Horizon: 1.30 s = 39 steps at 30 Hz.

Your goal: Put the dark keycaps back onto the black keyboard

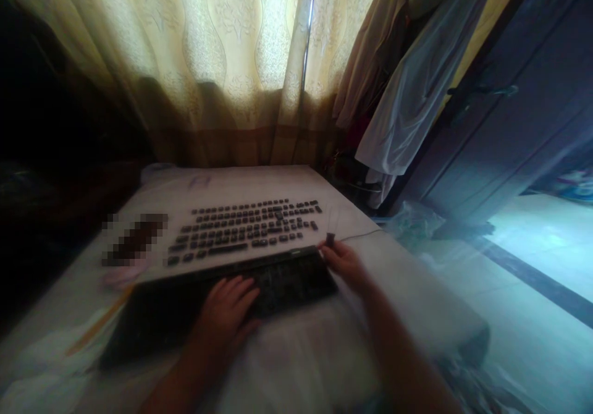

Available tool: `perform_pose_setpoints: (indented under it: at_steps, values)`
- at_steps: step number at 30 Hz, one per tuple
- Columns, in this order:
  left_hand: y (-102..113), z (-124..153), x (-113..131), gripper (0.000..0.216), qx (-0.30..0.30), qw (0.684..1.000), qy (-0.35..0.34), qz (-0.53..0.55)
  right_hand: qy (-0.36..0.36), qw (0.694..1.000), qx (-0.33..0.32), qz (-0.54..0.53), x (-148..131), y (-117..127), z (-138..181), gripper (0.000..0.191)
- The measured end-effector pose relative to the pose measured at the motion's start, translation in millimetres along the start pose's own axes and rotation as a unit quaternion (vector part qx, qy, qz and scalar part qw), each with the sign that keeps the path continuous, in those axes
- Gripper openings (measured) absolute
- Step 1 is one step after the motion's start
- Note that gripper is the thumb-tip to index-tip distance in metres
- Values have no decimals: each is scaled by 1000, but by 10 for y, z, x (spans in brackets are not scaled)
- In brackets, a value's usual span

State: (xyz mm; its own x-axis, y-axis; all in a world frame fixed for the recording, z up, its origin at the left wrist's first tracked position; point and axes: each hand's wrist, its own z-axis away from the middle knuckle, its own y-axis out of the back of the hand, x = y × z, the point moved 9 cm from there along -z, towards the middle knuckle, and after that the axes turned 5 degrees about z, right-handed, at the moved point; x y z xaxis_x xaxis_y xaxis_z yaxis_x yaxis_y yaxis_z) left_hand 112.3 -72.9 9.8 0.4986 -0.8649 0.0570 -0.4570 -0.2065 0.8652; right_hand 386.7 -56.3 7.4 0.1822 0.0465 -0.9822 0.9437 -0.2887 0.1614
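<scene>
A black keyboard (pixel 287 284) lies slantwise on the white-covered table in front of me, and its key bed looks bare of caps. Across its middle rests my left hand (pixel 231 303), fingers stretched out and holding nothing. At the keyboard's far right corner, my right hand (pixel 343 259) is closed in a pinch on a small dark keycap puller (pixel 330 239), its thin wires pointing up. Behind the keyboard, loose black keycaps (pixel 241 222) are laid out in rows like a keyboard layout.
An orange stick (pixel 99 321) lies left of the keyboard, near a pink item (pixel 125 273) and a pixelated dark object (pixel 139 238). A thin cable (pixel 364 235) runs off to the right. Curtains (pixel 222 62) hang behind the table (pixel 417 278); clothes (pixel 403 105) and a door (pixel 500 105) stand right.
</scene>
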Motion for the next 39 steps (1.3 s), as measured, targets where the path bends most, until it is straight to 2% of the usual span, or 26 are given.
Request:
perform_pose_setpoints:
  at_steps: [6, 11, 17, 20, 22, 25, 27, 29, 32, 36, 39]
  values:
    - [-121, 51, -51, 34, -46, 999, 13, 2, -36, 994, -98, -13, 149, -95, 110, 36]
    - [-130, 55, -59, 36, -63, 998, 27, 11, -32, 983, -181, 8, 90, -335, 189, 34]
    - [-126, 64, -78, 36, -54, 997, 44, 33, -7, 975, -216, 52, -8, -483, 253, 21]
    - [-121, 62, -67, 35, -55, 997, 42, 41, 36, 967, -225, 117, -113, -513, 286, 11]
    - [-116, 57, -62, 36, -55, 997, 42, 43, 94, 950, -226, 193, -236, -556, 319, 8]
    - [-123, 51, -66, 36, -61, 996, 49, 43, 193, 901, -230, 315, -420, -691, 413, 10]
    - [-128, 48, -65, 35, -64, 996, 52, 45, 232, 869, -237, 368, -476, -783, 477, 11]
    - [-125, 45, -63, 35, -64, 995, 55, 49, 249, 854, -242, 387, -488, -831, 514, 12]
    - [-125, 45, -63, 35, -64, 995, 57, 55, 254, 861, -242, 368, -460, -806, 508, 12]
    - [-125, 49, -72, 34, -61, 995, 57, 58, 187, 908, -227, 297, -335, -655, 402, 10]
    - [-137, 56, -79, 34, -62, 994, 57, 63, 177, 918, -217, 282, -312, -609, 390, 10]
